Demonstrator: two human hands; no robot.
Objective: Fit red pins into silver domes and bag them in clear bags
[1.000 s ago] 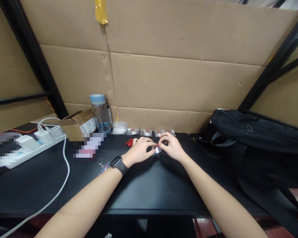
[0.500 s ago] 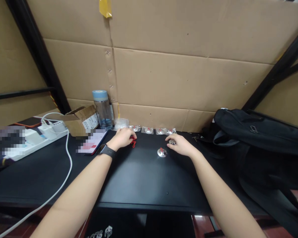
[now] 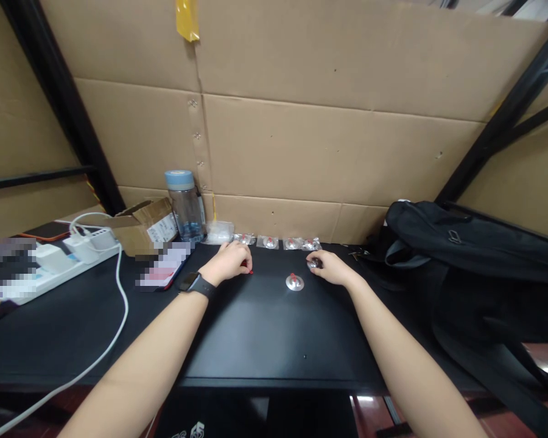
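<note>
With the red-topped disc (image 3: 295,283) now lying released, the left hand (image 3: 227,263) is covering red cord (image 3: 251,272) (grip hidden), the right hand (image 3: 331,268) clasping a silvery piece (image 3: 312,264).

The person's left grip (image 3: 228,260) is palm down, fingers curled downward and tips turned inward. Well apart, to its right, the right grip (image 3: 329,267) points inward, thumb and fingers curved towards each other. Behind each grip, a bare forearm, left (image 3: 150,359) and right (image 3: 402,347), slants back towards the viewer.
</note>
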